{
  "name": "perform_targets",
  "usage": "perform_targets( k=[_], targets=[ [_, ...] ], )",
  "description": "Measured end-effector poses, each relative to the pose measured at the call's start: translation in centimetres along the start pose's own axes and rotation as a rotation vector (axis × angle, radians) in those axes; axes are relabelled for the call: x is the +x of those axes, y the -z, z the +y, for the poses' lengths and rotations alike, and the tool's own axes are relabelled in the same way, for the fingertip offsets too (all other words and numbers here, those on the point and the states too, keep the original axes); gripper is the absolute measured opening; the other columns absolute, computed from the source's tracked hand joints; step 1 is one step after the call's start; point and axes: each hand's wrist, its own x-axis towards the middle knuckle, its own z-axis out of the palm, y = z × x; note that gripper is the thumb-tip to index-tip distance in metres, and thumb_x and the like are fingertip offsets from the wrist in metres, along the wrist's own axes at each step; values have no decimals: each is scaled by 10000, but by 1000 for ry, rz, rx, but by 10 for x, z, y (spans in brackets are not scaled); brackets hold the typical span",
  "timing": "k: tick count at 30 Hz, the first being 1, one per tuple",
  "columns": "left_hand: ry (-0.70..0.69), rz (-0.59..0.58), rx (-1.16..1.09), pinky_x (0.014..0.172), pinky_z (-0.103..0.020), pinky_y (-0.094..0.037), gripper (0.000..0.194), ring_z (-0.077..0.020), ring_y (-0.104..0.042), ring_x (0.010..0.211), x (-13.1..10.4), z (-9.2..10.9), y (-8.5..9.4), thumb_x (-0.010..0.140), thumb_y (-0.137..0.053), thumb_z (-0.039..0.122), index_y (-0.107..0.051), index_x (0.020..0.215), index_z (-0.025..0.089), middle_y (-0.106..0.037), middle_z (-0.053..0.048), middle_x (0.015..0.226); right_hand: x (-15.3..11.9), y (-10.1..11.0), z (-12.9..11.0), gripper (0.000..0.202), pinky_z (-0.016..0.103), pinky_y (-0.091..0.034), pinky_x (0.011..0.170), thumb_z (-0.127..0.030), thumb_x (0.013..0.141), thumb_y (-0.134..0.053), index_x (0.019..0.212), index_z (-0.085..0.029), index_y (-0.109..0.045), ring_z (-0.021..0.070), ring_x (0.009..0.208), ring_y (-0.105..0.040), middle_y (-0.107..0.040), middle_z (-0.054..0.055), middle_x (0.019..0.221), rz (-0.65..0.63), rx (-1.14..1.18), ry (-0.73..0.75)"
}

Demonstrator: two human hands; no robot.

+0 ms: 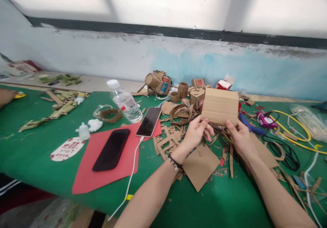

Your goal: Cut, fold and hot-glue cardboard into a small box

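Between my two hands a folded piece of cardboard (220, 106), creased across its width, is held up above the table. My left hand (198, 132) pinches its lower left corner, with the other fingers partly curled beneath. On the lower right corner, the thumb and fingers of my right hand (239, 136) are closed. Below them a flat square of cardboard (201, 166) lies on the green table, with cardboard scraps (170, 141) to its left. A coiled strip of cardboard (181, 114) rests just beyond my left hand.
Small cardboard models (159, 82) stand along the wall. To the left are a water bottle (125, 102), a charging phone (149, 121) and a black phone (111, 149) on red paper (84, 173). A blue glue gun (251, 125) and cables (288, 153) lie right. Another person's hand (7, 97) shows far left.
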Motion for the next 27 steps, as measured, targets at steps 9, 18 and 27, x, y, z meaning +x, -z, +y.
perform_targets(
  k=[9, 18, 27],
  targets=[
    [49, 2, 39, 448, -223, -504, 526, -144, -661, 447, 2, -2, 4, 919, -736, 693, -571, 995, 200, -712, 20, 647, 3, 7, 4, 351, 455, -648, 1009, -543, 887, -865, 1157, -324, -814, 295, 1104, -793, -848, 7, 1157, 2, 44, -19],
    [-303, 412, 279, 674, -249, -562, 551, -181, -719, 875, 11, 12, 28, 929, -751, 673, -766, 1173, 179, -782, -116, 1163, -2, 6, -17, 363, 448, -646, 1076, -513, 877, -881, 1161, -293, -833, 298, 1164, -788, -844, 22, 1190, -99, -20, 32],
    [-310, 352, 334, 763, -280, -530, 371, -173, -661, 798, 13, 4, 26, 908, -803, 530, -715, 958, 173, -719, -33, 856, 6, 14, -12, 446, 427, -658, 1022, -555, 905, -841, 1258, -287, -785, 275, 1125, -783, -831, 35, 1197, -153, -15, 28]
  ],
)
